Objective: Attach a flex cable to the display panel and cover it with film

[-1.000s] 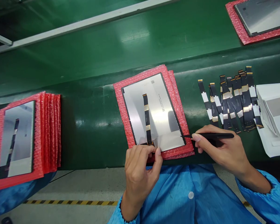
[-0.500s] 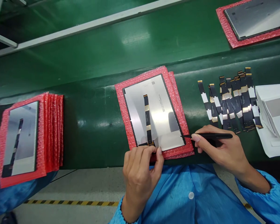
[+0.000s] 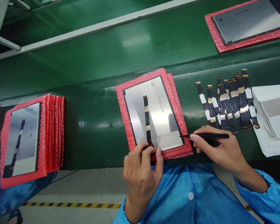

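Note:
In front of me an LCD panel (image 3: 169, 119) lies face down on a red bubble-wrap bag (image 3: 120, 102). A black flex cable (image 3: 147, 119) with gold ends runs up over its silvery back. My left hand (image 3: 142, 169) is at the panel's near edge, bent fingertips pressed on the cable's lower end, the thumb close beside them. What lies under those fingertips is partly hidden. Held like a pen, black tweezers (image 3: 212, 136) are in my closed right hand (image 3: 220, 151). Their tip points left at the panel's right edge, near the lower corner.
Several loose flex cables (image 3: 233, 102) lie in a heap to the right, beside a stack of white sheets (image 3: 274, 146). At left, another panel (image 3: 25, 133) with a cable rests on stacked red bags (image 3: 54, 133). A further panel (image 3: 242, 23) sits at the back right.
My left forefinger has lifted and reached forward onto the cable's lower end. The tweezers stay at the panel's right edge. The view has shifted slightly.

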Available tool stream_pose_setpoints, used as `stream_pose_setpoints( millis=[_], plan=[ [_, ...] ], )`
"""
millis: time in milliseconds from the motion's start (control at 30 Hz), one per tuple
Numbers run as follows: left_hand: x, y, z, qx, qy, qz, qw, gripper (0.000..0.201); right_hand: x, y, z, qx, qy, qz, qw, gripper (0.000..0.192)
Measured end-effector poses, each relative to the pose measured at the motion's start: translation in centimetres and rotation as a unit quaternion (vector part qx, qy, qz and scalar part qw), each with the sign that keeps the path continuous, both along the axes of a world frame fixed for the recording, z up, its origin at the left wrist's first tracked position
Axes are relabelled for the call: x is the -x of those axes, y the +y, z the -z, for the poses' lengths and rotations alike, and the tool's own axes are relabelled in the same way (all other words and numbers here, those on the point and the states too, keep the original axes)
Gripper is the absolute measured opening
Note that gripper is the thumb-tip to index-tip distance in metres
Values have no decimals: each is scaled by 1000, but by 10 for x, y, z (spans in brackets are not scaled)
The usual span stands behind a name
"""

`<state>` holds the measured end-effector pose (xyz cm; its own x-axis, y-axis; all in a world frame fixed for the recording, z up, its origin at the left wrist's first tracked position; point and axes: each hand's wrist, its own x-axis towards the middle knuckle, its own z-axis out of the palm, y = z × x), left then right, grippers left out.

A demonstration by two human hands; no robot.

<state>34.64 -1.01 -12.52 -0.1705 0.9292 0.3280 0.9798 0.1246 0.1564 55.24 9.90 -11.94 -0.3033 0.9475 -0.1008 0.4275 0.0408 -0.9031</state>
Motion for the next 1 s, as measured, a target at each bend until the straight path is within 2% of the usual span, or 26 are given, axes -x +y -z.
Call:
stream_pose_setpoints(
  millis=[267,400,467,533,633,700,833,1000],
  plan=[
    [-1,-1,4,-9,-26,-31,999,20,1,1,-1,-9,-1,-2,1000,10],
    [4,-8,9,8,-24,-51,998,47,0,1,-1,-18,-7,-2,1000,9],
    [5,-14,13,36,25,-27,999,61,0,1,0,-23,-8,-5,1000,9],
    [5,-18,15,32,61,32,997,66,0,0,1,-30,-10,-9,999,9],
    [2,-14,15,-10,59,155,986,59,-1,0,3,-43,-17,-14,999,9],
    [-1,-7,13,-15,55,208,976,53,-2,0,4,-51,-20,-18,998,8],
    [-5,5,10,-15,35,229,973,50,-3,-1,5,-59,-24,-23,998,7],
    [-6,7,9,-16,18,228,973,47,-3,-2,5,-60,-20,-21,998,7]
  ],
)
